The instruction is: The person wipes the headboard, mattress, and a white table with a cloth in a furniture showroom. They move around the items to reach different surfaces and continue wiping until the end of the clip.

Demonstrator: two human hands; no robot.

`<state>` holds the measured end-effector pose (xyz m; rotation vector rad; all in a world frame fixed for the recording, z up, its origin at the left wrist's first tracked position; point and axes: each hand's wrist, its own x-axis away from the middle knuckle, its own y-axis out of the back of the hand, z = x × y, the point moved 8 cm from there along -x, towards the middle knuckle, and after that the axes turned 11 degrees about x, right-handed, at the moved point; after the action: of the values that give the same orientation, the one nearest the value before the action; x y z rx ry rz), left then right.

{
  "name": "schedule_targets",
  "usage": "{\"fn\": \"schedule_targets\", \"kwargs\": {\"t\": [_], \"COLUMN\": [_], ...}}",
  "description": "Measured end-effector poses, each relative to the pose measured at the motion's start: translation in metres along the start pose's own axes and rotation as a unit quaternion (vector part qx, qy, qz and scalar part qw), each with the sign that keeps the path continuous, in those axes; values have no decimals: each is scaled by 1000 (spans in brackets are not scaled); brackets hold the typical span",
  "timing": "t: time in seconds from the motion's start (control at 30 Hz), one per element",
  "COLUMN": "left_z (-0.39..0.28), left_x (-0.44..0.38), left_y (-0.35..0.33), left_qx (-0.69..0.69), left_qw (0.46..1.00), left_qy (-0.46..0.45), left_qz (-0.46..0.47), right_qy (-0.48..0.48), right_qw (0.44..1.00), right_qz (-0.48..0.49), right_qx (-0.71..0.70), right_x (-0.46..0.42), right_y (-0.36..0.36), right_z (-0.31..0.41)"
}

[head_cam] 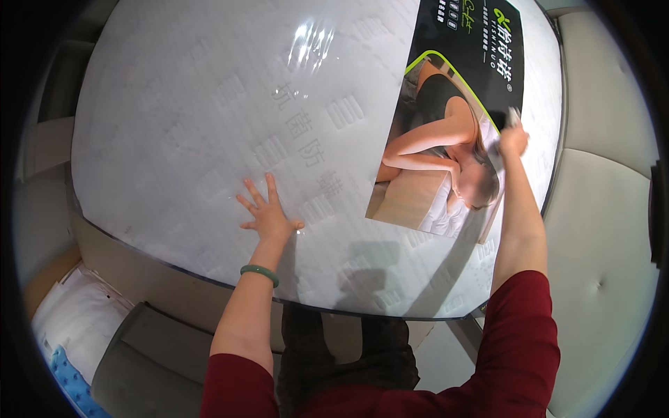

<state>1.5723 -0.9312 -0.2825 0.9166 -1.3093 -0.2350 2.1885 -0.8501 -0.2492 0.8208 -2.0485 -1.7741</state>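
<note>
A large white mattress (209,130) in glossy clear plastic spreads out before me. My left hand (269,217) lies on it palm down, fingers spread and holding nothing. A green bangle (260,274) circles the left wrist. A printed panel (444,115) bearing writing and a picture of a person lying down covers part of the mattress on the right. At the panel's right edge, my right hand (515,141) grips a small whitish item (514,118). Motion blur hides what that item is.
A padded light headboard (601,224) runs along the mattress's right side. Below left stands a dark grey padded seat (157,350). Beside it lie white fabric (78,313) and a blue patterned cloth (68,381). The bed's beige side (141,266) shows under the mattress edge.
</note>
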Motion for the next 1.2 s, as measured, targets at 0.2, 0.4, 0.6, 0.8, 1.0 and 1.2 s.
{"fn": "schedule_targets", "kwargs": {"t": [0.2, 0.4, 0.6, 0.8, 1.0, 1.2], "left_z": [3, 1, 3, 13, 12, 11], "left_x": [-2, -2, 0, -4, -1, -1], "left_y": [-2, -2, 2, -3, 0, -1], "left_qx": [3, 11, -6, 6, 51, 87], "left_qw": [1000, 999, 1000, 1000, 998, 993], "left_qy": [-9, -26, -6, -12, -32, -67], "left_qz": [-6, -17, -10, -4, -3, -35], "right_qy": [30, 266, 521, 659, 290, 469], "right_qw": [996, 960, 810, 702, 950, 854], "right_qz": [88, 24, 50, 58, -23, 28], "right_qx": [-16, -85, -264, -264, -114, -223], "right_x": [-19, 53, 265, 332, 123, 271], "right_y": [-38, 30, 78, 118, 74, 70], "right_z": [38, 258, 367, 341, 296, 386]}}
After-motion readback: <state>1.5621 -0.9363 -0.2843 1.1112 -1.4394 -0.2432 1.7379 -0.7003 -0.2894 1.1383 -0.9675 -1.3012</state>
